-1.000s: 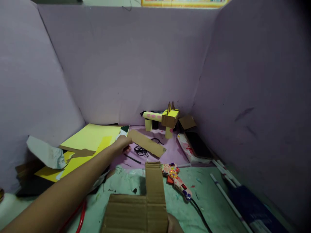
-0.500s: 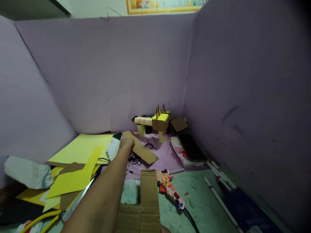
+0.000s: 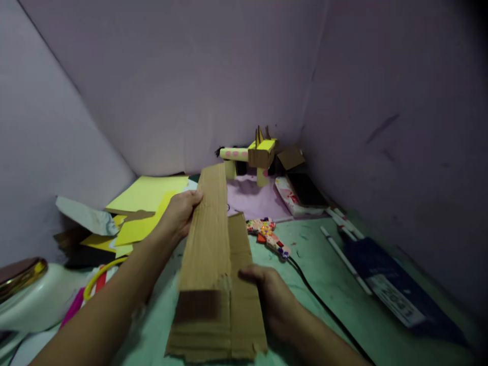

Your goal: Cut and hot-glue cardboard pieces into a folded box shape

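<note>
My left hand is closed on the left edge of a long cardboard strip, thumb on top. This strip lies over a second, creased cardboard piece, covering its left part. With the thumb over its right edge, my right hand grips that second piece. Just beyond, a flower-patterned glue gun rests on the green table, its black cord running toward me. At the back stands a cardboard and yellow paper animal figure with pink spots.
Yellow paper sheets and yellow-handled scissors lie at left, near a white rounded object. At right are a phone on a patterned pack, white sticks and a dark blue packet. Pale walls enclose the table.
My left hand has brought the cardboard strip from the back of the table toward me, over the other piece. My right hand has come into fuller view. The camera has tilted down.
</note>
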Action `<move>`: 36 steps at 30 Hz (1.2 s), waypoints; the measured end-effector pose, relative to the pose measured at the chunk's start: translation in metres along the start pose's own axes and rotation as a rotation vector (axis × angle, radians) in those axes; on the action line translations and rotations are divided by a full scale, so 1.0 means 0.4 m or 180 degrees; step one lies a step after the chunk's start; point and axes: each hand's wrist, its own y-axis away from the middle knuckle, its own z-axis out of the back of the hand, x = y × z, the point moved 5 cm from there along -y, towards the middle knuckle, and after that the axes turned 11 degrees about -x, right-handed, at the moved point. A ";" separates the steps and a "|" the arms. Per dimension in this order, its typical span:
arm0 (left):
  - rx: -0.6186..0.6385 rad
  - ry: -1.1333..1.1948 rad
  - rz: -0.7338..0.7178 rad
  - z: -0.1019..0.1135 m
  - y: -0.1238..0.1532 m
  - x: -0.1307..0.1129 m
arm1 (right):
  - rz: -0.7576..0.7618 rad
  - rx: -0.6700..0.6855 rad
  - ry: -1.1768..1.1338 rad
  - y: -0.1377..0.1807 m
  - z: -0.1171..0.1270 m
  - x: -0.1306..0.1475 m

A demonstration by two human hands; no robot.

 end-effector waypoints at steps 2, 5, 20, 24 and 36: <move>0.0156 0.0014 0.0148 0.003 0.067 0.047 | 0.0111 0.0200 -0.0164 0.012 -0.013 0.017; 0.0191 0.0060 0.0137 -0.001 0.130 0.093 | -0.0035 0.0344 -0.0228 0.018 -0.019 0.021; -0.0382 -0.2256 -0.0821 0.019 0.198 0.093 | 0.0212 0.0345 -0.0193 -0.018 0.000 0.004; -0.0378 -0.3046 -0.1086 0.008 0.229 0.083 | 0.0332 0.0353 -0.0274 -0.017 -0.003 0.006; -0.0424 -0.4121 -0.1883 -0.033 0.258 0.065 | 0.0352 -0.0009 0.0006 -0.016 0.003 -0.002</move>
